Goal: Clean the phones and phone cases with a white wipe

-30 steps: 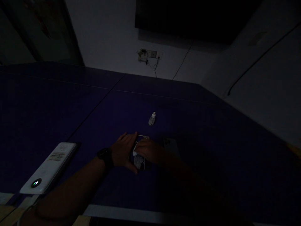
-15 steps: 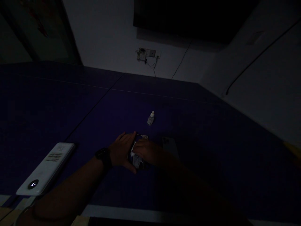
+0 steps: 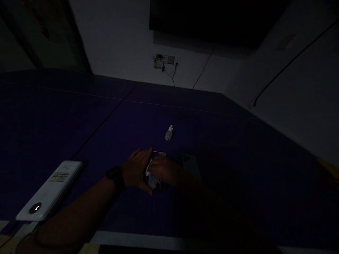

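Dark purple table: on it lies a phone, my open left hand along its left edge, my right hand pinching a white wipe on top; a bottle stands beyond.

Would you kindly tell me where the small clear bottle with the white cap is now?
In the head view, the bottle stands near mid-frame on the dark blue tabletop, beyond the bare right hand and left of the grey phone.

The left hand splays beside the curled right hand.
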Demonstrator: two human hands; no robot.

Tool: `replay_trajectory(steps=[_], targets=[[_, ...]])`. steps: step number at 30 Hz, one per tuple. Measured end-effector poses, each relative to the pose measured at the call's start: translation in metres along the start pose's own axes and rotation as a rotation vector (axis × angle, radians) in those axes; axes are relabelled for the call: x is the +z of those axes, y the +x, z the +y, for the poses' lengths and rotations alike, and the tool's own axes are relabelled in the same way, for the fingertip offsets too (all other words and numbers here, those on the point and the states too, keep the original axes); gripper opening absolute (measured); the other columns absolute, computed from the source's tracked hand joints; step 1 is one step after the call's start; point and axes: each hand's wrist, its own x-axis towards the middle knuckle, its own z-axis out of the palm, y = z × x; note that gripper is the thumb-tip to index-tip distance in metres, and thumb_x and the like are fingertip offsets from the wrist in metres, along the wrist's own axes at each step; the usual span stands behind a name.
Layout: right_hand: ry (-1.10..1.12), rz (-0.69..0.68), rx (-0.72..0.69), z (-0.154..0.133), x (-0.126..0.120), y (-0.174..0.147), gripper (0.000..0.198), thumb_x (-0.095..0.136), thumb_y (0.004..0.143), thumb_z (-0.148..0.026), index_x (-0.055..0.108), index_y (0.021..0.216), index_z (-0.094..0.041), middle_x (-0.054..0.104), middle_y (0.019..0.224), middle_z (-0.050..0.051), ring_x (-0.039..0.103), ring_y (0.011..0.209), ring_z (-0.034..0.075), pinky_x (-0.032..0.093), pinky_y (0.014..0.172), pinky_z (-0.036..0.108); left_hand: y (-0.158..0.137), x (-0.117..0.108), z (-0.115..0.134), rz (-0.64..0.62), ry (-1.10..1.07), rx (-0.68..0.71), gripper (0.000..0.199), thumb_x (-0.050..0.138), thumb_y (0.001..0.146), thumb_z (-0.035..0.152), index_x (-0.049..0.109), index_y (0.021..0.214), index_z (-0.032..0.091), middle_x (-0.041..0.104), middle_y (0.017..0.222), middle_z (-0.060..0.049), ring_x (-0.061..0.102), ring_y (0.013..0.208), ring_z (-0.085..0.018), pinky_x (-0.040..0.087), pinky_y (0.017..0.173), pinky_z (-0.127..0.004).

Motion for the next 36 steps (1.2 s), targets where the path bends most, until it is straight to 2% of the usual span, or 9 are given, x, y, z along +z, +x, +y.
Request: replay_trajectory(steps=[4,10,14,16,23,27,29,33,36], targets=[[0.002,-0.019,0.032,0.007,-0.007,-0.012,0.020,0.055,0.097,-0.012,0.070,0.085,-0.015,0.072,0.089,0.007,0.066,0.087,0.018,0.052,0.084,0.031,0.001,0.000,-0.001,0.001,-0.012,0.000,0.149,0.065,0.054,0.090,-0.006,0.159,0.011,0.030,0.158,-0.030,0.033,0.145,-0.046,0.015,0.118,-0.064],[-0.036,0.097,0.083,0.007,0.005,0.001,0.017,0.055,0.096,-0.010,0.071,0.092,-0.016,0.073,0.098,0.008,0.066,0.098,0.020,0.050,0.093,0.034,0.000,0.000,-0.001,0.022,-0.015,0.007,0.147,0.065,0.055,0.090,-0.006,0.159,0.013,0.032,0.158,-0.028,0.034,0.144,-0.045,0.015,0.118,-0.062],[0.032,-0.010,0.003,0.000,0.000,-0.003,0.016,0.057,0.096,-0.011,0.071,0.088,-0.016,0.073,0.091,0.005,0.066,0.091,0.017,0.051,0.087,0.029,0.000,-0.001,0.000,0.003,-0.013,-0.002,0.146,0.064,0.056,0.090,-0.005,0.159,0.013,0.031,0.159,-0.027,0.032,0.146,-0.044,0.013,0.119,-0.061],[0.030,-0.029,0.008,0.003,-0.006,-0.011,0.017,0.058,0.096,-0.011,0.071,0.086,-0.016,0.073,0.090,0.005,0.066,0.087,0.017,0.051,0.085,0.029,0.000,-0.002,0.001,-0.007,-0.010,-0.014,0.147,0.063,0.054,0.091,-0.003,0.159,0.012,0.030,0.159,-0.028,0.031,0.146,-0.044,0.014,0.118,-0.062],[-0.011,0.092,0.091,0.009,0.000,-0.004,0.018,0.056,0.095,-0.008,0.071,0.088,-0.014,0.073,0.094,0.009,0.066,0.094,0.019,0.050,0.093,0.034,0.001,-0.004,0.003,-0.008,-0.013,-0.013,0.148,0.063,0.054,0.092,-0.004,0.159,0.012,0.033,0.157,-0.029,0.034,0.145,-0.044,0.014,0.119,-0.063],[0.045,0.005,0.060,0.005,-0.003,-0.007,0.018,0.056,0.098,-0.013,0.071,0.088,-0.015,0.073,0.091,0.007,0.066,0.091,0.018,0.052,0.088,0.031,0.001,-0.001,0.000,0.000,-0.005,0.006,0.150,0.063,0.053,0.093,-0.007,0.159,0.011,0.030,0.158,-0.030,0.032,0.145,-0.046,0.015,0.118,-0.064],[0.042,-0.042,0.095,0.011,-0.009,-0.018,0.015,0.058,0.096,-0.013,0.072,0.091,-0.015,0.073,0.095,0.008,0.067,0.093,0.019,0.051,0.090,0.031,0.000,0.000,-0.001,0.007,0.003,0.010,0.152,0.063,0.053,0.093,-0.008,0.159,0.011,0.030,0.158,-0.031,0.033,0.145,-0.047,0.015,0.118,-0.065],[-0.021,-0.049,0.232,0.028,-0.013,-0.039,0.015,0.058,0.094,-0.010,0.072,0.094,-0.015,0.073,0.101,0.010,0.067,0.096,0.021,0.052,0.088,0.035,0.000,0.001,-0.001,0.033,0.009,0.014,0.152,0.063,0.052,0.094,-0.007,0.159,0.012,0.032,0.157,-0.030,0.034,0.144,-0.046,0.016,0.118,-0.064],[-0.050,-0.034,0.233,0.030,-0.009,-0.039,0.017,0.056,0.094,-0.008,0.072,0.094,-0.015,0.073,0.101,0.010,0.067,0.095,0.021,0.052,0.088,0.036,0.000,0.002,-0.003,0.035,0.017,0.027,0.152,0.063,0.052,0.094,-0.009,0.159,0.013,0.033,0.157,-0.030,0.036,0.143,-0.045,0.017,0.118,-0.064]])
